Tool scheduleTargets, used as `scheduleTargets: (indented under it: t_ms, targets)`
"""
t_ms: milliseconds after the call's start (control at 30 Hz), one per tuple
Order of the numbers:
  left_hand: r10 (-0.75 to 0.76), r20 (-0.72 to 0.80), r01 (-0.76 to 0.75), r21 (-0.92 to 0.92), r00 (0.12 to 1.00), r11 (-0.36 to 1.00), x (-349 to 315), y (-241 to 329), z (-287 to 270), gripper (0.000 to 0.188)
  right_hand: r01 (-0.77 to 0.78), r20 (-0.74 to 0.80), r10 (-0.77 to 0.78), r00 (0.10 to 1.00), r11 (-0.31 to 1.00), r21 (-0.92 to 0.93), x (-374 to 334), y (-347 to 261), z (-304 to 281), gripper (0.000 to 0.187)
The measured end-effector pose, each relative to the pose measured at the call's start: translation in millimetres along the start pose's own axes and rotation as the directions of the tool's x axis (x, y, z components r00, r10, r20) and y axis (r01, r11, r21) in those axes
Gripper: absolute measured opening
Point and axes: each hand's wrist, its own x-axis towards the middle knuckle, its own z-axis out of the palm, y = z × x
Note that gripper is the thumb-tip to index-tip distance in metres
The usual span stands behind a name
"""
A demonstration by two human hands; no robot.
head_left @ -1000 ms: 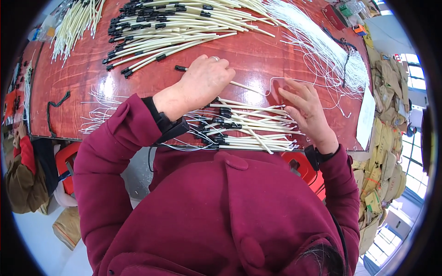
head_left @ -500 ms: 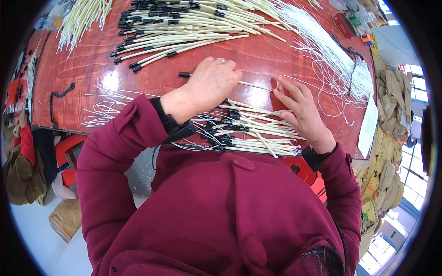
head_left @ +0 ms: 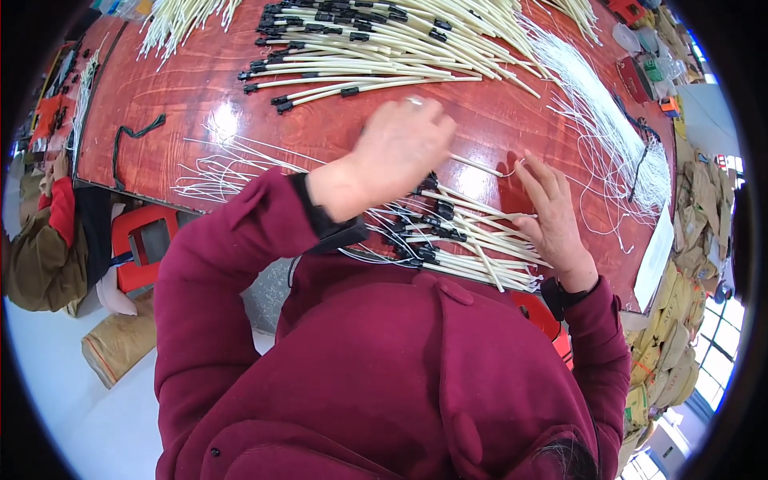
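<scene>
My left hand [head_left: 404,150], slightly smeared by motion, is closed over a cream tube [head_left: 477,165] above the red-brown table. The tube's right end sticks out past the fingers. A thin white wire curls from that end to the fingertips of my right hand [head_left: 552,214]. The right hand's fingers are stretched, its thumb well apart from them. Below both hands, near the table's front edge, lies a pile of cream tubes [head_left: 480,232] with black connectors and thin wires at their left ends.
A large bundle of cream tubes with black connectors [head_left: 360,36] lies at the far side. White wires [head_left: 596,100] are heaped at the right beside a white sheet [head_left: 653,260]. A dark cord [head_left: 120,152] lies at left. Red stools [head_left: 140,244] stand below the table's edge.
The whole view has shifted, so the table sits further right and higher. My left hand has slid right along the tube, closer to my right hand; the tube's black end is now hidden.
</scene>
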Motion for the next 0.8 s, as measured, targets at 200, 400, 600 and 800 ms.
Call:
scheduleTargets:
  t_ms: [200,400,600,800]
  targets:
    - [-0.275,-0.058,0.276,0.015,0.960,0.961,-40.7,-23.7,-25.8,0.022,-0.014,-0.027,0.013,1.000,1.000,-0.025,15.3,2.6,-2.0,0.063]
    - [-0.207,0.006,0.207,0.034,0.978,0.978,-55.3,-43.6,-3.8,0.014,0.155,-0.097,-0.160,0.982,0.986,-0.060,49.3,-5.2,10.5,0.037]
    - [-0.117,-0.136,0.092,-0.176,0.984,0.980,-56.8,-53.6,-1.9,0.011,0.155,-0.154,-0.189,0.970,0.966,-0.206,70.4,2.3,22.5,0.014]
    - [-0.524,-0.030,0.366,-0.681,0.851,0.634,-67.5,-60.4,-25.2,0.015,0.182,-0.183,-0.214,0.960,0.967,-0.178,58.4,8.1,12.6,0.013]
